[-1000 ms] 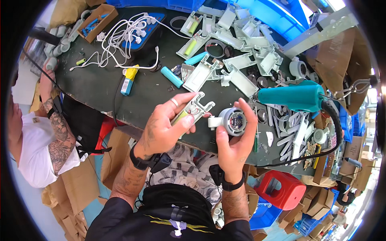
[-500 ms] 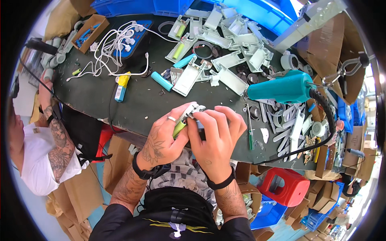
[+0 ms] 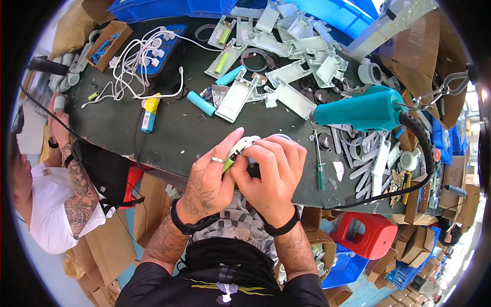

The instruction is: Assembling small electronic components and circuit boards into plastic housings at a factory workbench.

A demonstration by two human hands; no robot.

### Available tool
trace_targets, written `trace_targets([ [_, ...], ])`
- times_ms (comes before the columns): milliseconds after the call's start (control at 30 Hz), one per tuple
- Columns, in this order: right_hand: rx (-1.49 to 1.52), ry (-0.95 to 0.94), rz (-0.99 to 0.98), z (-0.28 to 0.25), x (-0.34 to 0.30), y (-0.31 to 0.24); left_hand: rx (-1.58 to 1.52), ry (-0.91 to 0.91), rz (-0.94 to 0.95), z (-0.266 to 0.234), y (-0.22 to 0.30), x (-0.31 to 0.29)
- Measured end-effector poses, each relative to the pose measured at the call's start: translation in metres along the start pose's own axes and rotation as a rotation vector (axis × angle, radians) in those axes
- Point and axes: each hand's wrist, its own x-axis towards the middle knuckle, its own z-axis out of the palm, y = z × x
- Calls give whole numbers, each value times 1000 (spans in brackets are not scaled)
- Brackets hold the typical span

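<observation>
Over the table's near edge, a pale plastic housing with a green battery cell in it is held between my two hands. My left hand is closed around its left side, the thumb along the cell. My right hand is closed on the other side, fingers bent over the upper end; they hide much of the part. Beyond my hands lie a pale open shell and a blue cylindrical cell.
A teal electric screwdriver hangs at the right above the table. A green-handled screwdriver lies near several pale strips. White cables tangle at back left; shells pile at the back. Another person sits at left.
My fingers have shifted slightly around the housing, covering more of it, and its upper end has turned a little. The other person's hands have come into view at far left.
</observation>
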Motion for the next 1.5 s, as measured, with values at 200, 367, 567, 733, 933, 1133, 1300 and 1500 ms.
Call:
trace_targets([
  [200,78,-47,-27,-2,-6,-6,-244,58,-251,-2,3,6],
  [367,40,-77,108,-7,-4,-6,-229,46,-198,-1,1,0],
  [567,55,-107,76,-7,-7,-5,-263,24,-275,-10,-3,0],
  [733,94,-155,136,-9,-1,-13,-405,181,-193,-3,-1,0],
  [933,88,-241,82,-7,0,-6,-158,112,-102,-17,-3,6],
  [1133,120,-252,55,-11,-1,-3,-187,68,-111,-17,-5,6],
  [1300,128,-251,77,-13,1,-7,-137,58,-77,-21,-13,3],
  [1500,136,-209,120,-10,-3,-6,-474,89,-252,-18,-10,-1],
])
